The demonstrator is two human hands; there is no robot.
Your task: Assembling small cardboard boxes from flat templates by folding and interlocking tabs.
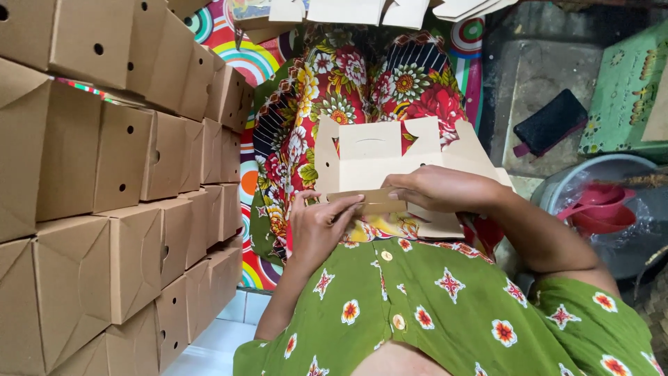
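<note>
A half-folded brown cardboard box (379,150) rests on my lap over a flowered cloth. My left hand (319,226) grips the box's near flap from below, fingers pressed along the folded edge. My right hand (435,188) lies over the same near edge from the right, fingers curled on the flap. Both hands hold the box; its back panels stand up and its inside is open toward me.
Several stacked, folded brown boxes with small round holes (118,181) form a wall at my left. Flat unfolded box blanks (369,10) lie at the top. At right sit a dark pouch (550,122), a green box (626,87) and a basin with red scoops (598,209).
</note>
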